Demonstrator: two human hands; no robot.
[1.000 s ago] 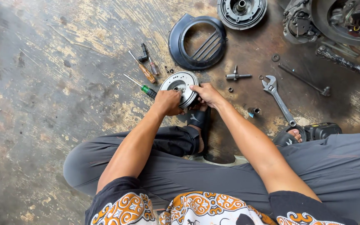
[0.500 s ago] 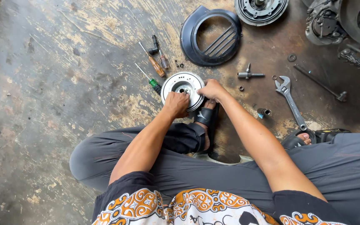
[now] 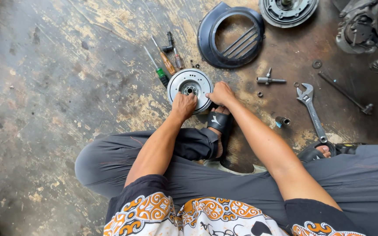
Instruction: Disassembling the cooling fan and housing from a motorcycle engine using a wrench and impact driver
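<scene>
A round silver metal disc [image 3: 191, 84] with a hub hole in its middle lies on the stained concrete floor, just past my sandalled foot [image 3: 218, 121]. My left hand [image 3: 183, 105] rests on the disc's near edge, fingers curled over it. My right hand [image 3: 220, 93] grips the disc's right rim. Both forearms reach forward over my crossed grey-trousered legs.
Screwdrivers with orange and green handles [image 3: 164, 66] lie left of the disc. A dark round fan cover [image 3: 230, 36] and a clutch-like round part [image 3: 288, 10] sit beyond. An adjustable wrench [image 3: 312, 112], a T-shaped tool [image 3: 269, 79], a long bar [image 3: 345, 93], small nuts and engine parts [image 3: 360, 29] lie to the right.
The view has shifted slightly, so everything sits a little farther right and lower in frame. Both hands stay on the disc with hardly any change in grip.
</scene>
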